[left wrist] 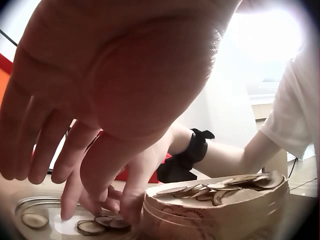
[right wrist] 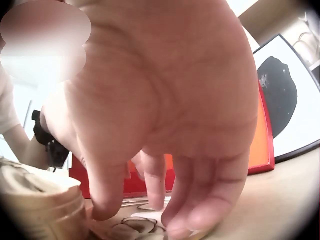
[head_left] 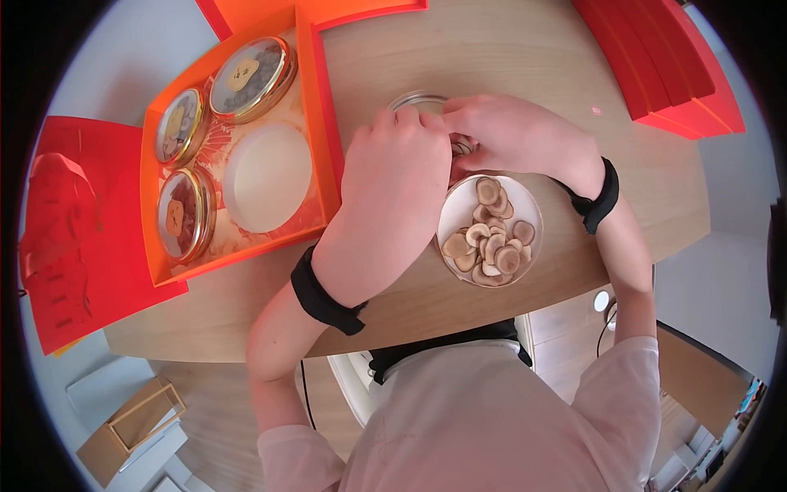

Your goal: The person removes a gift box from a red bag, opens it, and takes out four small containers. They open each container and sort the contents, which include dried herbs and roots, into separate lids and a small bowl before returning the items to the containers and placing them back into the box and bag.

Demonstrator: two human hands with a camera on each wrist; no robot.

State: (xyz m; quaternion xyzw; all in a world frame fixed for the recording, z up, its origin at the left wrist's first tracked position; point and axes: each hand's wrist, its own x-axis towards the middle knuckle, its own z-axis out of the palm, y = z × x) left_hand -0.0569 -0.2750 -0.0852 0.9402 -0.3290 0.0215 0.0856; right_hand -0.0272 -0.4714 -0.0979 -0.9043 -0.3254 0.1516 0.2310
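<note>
A round tub [head_left: 443, 215] heaped with thin, pale dried slices [head_left: 492, 246] with brown rims stands near the table's front edge. Just beyond it lies a shallow clear round piece with a silvery rim [head_left: 416, 95], with a few more dried slices [left wrist: 92, 227] on it. My left hand [head_left: 393, 176] reaches down over this piece, its fingers mostly straight. From the other side my right hand [head_left: 525, 135] meets it, thumb beside the tub and fingertips down at the loose slices [right wrist: 135, 227]. In the head view my hands hide most of the clear piece.
To the left, an orange box [head_left: 324, 156] holds three round jars [head_left: 254, 78] with gold-rimmed clear tops beside a round recess [head_left: 269, 176]. A red sheet or bag [head_left: 74, 238] lies farther left. Red boxes [head_left: 656, 57] stand at the back right.
</note>
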